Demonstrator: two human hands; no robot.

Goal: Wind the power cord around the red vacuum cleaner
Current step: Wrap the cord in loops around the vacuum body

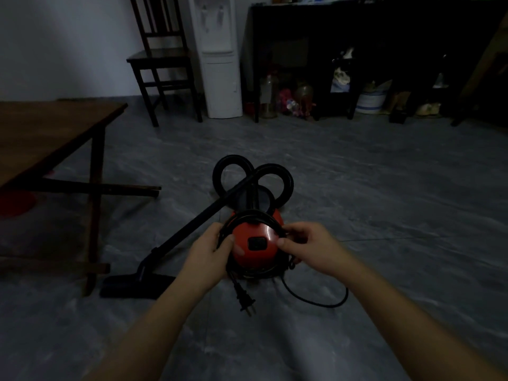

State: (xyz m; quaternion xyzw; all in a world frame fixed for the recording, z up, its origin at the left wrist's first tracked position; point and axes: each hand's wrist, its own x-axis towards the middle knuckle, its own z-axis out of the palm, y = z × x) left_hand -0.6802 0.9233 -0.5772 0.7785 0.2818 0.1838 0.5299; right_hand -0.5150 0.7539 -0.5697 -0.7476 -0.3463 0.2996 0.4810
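Observation:
A small red vacuum cleaner [257, 244] stands on the grey floor in the middle of the view. Several loops of black power cord [248, 215] arch over its top. My left hand [211, 250] grips the loops on the vacuum's left side, and the plug [246, 299] hangs below that hand. My right hand [308, 244] pinches the loops on the right side between thumb and fingers. A slack stretch of power cord [316, 299] curves on the floor to the right of the vacuum.
The black hose [275, 171] coils behind the vacuum. Its black wand [192, 222] slants down left to a floor nozzle [134, 285]. A wooden table [49, 136] stands at left, with a chair [162, 59], a white water dispenser [217, 56] and a dark cabinet [371, 28] at the back.

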